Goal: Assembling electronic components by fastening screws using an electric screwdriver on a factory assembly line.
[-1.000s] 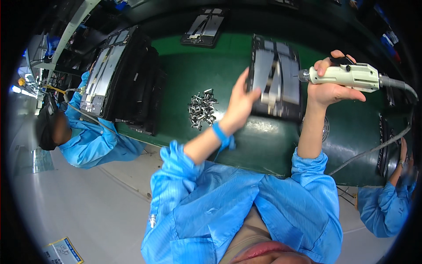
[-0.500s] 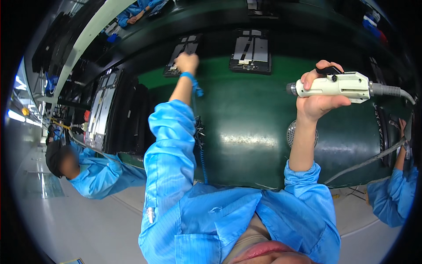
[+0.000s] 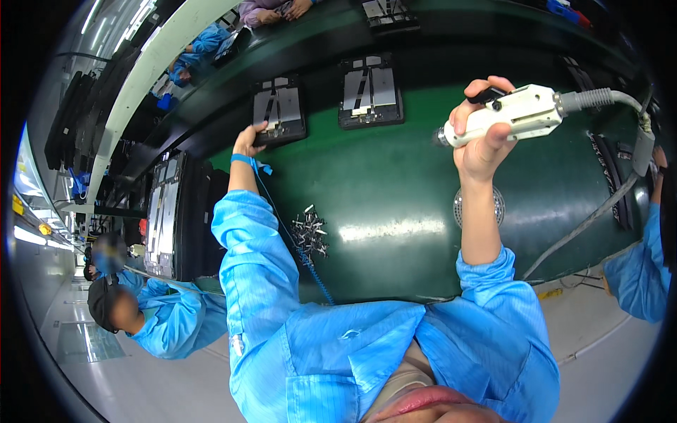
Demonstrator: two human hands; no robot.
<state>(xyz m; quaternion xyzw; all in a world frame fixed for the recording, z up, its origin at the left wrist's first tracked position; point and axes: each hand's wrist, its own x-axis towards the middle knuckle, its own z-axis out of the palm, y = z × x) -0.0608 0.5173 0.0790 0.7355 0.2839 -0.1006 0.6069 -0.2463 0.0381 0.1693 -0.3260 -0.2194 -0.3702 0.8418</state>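
My left hand [image 3: 248, 139] reaches far out and grips the near edge of a dark flat panel with metal strips [image 3: 278, 109] on the green belt [image 3: 395, 190]. A blue wrist strap with a coiled cord sits on that wrist. My right hand [image 3: 483, 137] is raised above the belt and holds a white electric screwdriver [image 3: 509, 116] with a grey cable, its tip pointing left. A second panel of the same kind [image 3: 370, 89] lies to the right of the first one. A small heap of metal screws [image 3: 309, 231] lies on the belt near me.
A stack of dark panels [image 3: 169, 211] stands at the left of the belt. A round perforated disc [image 3: 479, 206] sits in the belt under my right arm. Co-workers in blue coats are at the lower left [image 3: 151, 314], the right edge [image 3: 638, 268] and the far side.
My left arm has stretched away from the panel in front of me to the far panel at the upper left. My right hand keeps the screwdriver raised.
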